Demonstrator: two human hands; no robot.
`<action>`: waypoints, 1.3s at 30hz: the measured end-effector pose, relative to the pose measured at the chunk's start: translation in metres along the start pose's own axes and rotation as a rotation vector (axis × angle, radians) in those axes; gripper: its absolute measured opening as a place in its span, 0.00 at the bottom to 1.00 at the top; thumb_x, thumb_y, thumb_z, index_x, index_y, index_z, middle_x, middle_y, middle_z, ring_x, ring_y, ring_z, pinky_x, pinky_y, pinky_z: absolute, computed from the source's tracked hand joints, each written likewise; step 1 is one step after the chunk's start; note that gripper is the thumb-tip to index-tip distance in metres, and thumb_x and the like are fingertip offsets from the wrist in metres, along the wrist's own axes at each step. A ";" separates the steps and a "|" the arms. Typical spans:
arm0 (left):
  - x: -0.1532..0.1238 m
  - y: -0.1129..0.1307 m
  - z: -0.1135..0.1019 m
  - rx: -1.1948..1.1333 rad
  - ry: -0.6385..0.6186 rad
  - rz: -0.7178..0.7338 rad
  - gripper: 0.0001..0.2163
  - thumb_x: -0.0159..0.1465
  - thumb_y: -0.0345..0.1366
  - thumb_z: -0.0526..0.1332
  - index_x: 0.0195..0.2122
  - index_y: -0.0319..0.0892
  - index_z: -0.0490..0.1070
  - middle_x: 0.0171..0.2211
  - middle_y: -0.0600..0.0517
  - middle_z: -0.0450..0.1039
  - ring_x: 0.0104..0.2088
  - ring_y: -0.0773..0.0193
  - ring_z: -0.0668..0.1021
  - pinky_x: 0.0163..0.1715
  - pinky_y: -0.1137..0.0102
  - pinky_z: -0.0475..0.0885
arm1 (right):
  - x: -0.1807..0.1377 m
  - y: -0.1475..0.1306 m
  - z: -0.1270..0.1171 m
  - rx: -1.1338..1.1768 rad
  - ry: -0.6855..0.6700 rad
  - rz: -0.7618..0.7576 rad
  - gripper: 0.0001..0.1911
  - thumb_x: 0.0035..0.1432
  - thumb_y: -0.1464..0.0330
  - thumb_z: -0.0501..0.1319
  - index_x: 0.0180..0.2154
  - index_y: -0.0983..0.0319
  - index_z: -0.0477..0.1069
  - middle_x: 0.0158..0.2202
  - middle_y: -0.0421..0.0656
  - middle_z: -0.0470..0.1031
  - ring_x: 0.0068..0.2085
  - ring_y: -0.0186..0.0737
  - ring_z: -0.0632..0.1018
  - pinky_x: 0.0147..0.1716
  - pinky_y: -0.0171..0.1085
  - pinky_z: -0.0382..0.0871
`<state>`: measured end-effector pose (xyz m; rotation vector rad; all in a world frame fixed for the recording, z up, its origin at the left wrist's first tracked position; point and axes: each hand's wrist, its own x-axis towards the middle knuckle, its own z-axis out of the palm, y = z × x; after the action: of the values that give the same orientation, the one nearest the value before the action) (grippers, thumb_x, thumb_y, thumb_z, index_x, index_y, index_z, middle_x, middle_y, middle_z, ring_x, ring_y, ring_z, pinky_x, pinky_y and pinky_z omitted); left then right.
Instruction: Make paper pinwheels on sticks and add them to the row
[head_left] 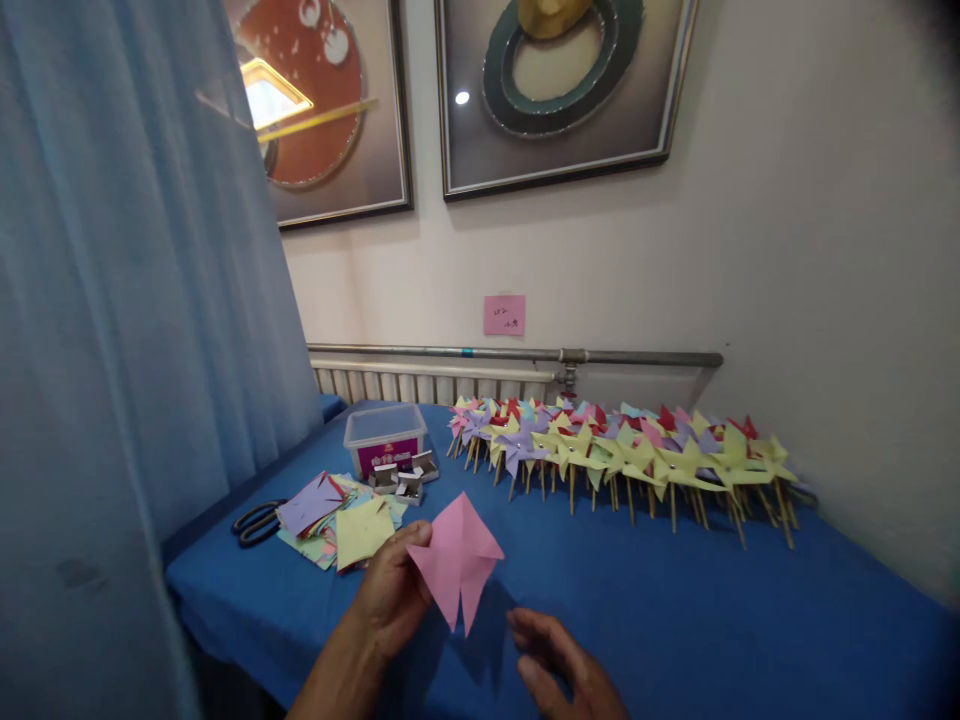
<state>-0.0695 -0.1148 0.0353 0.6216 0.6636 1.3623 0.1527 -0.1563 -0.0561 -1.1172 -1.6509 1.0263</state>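
Observation:
Held up over the table is a pink paper square (463,560), creased and with a slit at its lower corner. My left hand (399,590) pinches its left corner between thumb and fingers. To the right of the paper and apart from it is my right hand (562,660), its thumb and fingers parted with nothing between them. Beyond my left hand lies a pile of coloured paper squares (365,530), a yellow sheet and a purple one on top.
Black-handled scissors (257,522) lie left of the pile. A clear plastic box (384,432) and several small open boxes (409,487) stand behind it. Many paper pinwheels (630,455) on sticks fill the back right of the blue-covered table (675,610). A blue curtain (142,300) hangs at left.

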 end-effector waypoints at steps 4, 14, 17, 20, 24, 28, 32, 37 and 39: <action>0.011 -0.013 0.028 -0.095 -0.074 -0.043 0.15 0.50 0.34 0.74 0.22 0.39 0.66 0.20 0.57 0.66 0.21 0.72 0.68 0.25 0.74 0.63 | 0.031 -0.041 -0.010 0.466 -0.076 0.104 0.37 0.46 0.41 0.67 0.50 0.59 0.75 0.53 0.53 0.78 0.56 0.59 0.76 0.52 0.51 0.72; 0.064 -0.048 0.049 0.214 0.007 -0.007 0.19 0.46 0.46 0.74 0.22 0.39 0.67 0.18 0.55 0.67 0.20 0.69 0.68 0.24 0.72 0.60 | 0.103 -0.051 -0.025 0.835 0.233 0.139 0.25 0.40 0.56 0.77 0.37 0.64 0.78 0.37 0.49 0.84 0.41 0.55 0.82 0.42 0.48 0.75; 0.086 -0.041 0.051 0.330 -0.020 -0.011 0.18 0.44 0.45 0.73 0.23 0.38 0.69 0.17 0.56 0.66 0.19 0.71 0.66 0.23 0.73 0.58 | 0.118 -0.039 -0.035 0.820 0.261 0.162 0.24 0.40 0.58 0.77 0.37 0.64 0.78 0.35 0.49 0.84 0.38 0.54 0.83 0.40 0.47 0.76; 0.109 -0.036 0.052 0.484 -0.056 0.008 0.16 0.41 0.42 0.73 0.23 0.37 0.71 0.16 0.57 0.65 0.18 0.72 0.63 0.22 0.73 0.54 | 0.126 -0.028 -0.041 0.812 0.266 0.174 0.25 0.39 0.58 0.78 0.37 0.64 0.78 0.34 0.48 0.84 0.37 0.53 0.83 0.40 0.47 0.76; 0.128 -0.049 0.047 0.555 0.002 0.083 0.15 0.40 0.41 0.72 0.21 0.38 0.70 0.15 0.58 0.64 0.17 0.74 0.61 0.20 0.74 0.52 | 0.130 -0.013 -0.043 0.824 0.271 0.196 0.24 0.41 0.57 0.77 0.37 0.64 0.78 0.34 0.48 0.84 0.37 0.53 0.83 0.39 0.46 0.76; 0.132 -0.066 0.038 0.564 0.054 0.107 0.15 0.43 0.42 0.72 0.22 0.38 0.70 0.15 0.59 0.63 0.17 0.74 0.60 0.20 0.75 0.53 | 0.134 -0.001 -0.041 0.796 0.277 0.228 0.24 0.42 0.55 0.76 0.37 0.64 0.77 0.32 0.47 0.83 0.37 0.52 0.83 0.37 0.45 0.76; 0.131 -0.069 0.034 0.637 0.013 0.149 0.13 0.46 0.41 0.70 0.23 0.39 0.69 0.16 0.59 0.63 0.18 0.73 0.61 0.20 0.75 0.54 | 0.138 0.001 -0.039 0.779 0.312 0.273 0.24 0.42 0.56 0.76 0.37 0.64 0.77 0.32 0.46 0.83 0.37 0.52 0.83 0.35 0.43 0.76; 0.127 -0.068 0.033 0.826 -0.053 0.307 0.05 0.54 0.36 0.65 0.27 0.40 0.72 0.21 0.57 0.67 0.22 0.70 0.67 0.24 0.74 0.61 | 0.138 -0.001 -0.038 0.774 0.360 0.314 0.21 0.40 0.57 0.75 0.34 0.62 0.77 0.30 0.45 0.83 0.36 0.52 0.82 0.32 0.42 0.75; 0.125 -0.068 0.031 0.954 -0.108 0.415 0.02 0.57 0.32 0.62 0.29 0.40 0.74 0.25 0.55 0.70 0.26 0.68 0.70 0.29 0.73 0.64 | 0.137 -0.002 -0.038 0.774 0.361 0.312 0.19 0.41 0.58 0.75 0.33 0.62 0.76 0.28 0.44 0.83 0.34 0.51 0.82 0.30 0.41 0.75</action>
<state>0.0097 0.0017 -0.0024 1.6533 1.1417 1.3214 0.1577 -0.0202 -0.0153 -0.9516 -0.6884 1.3967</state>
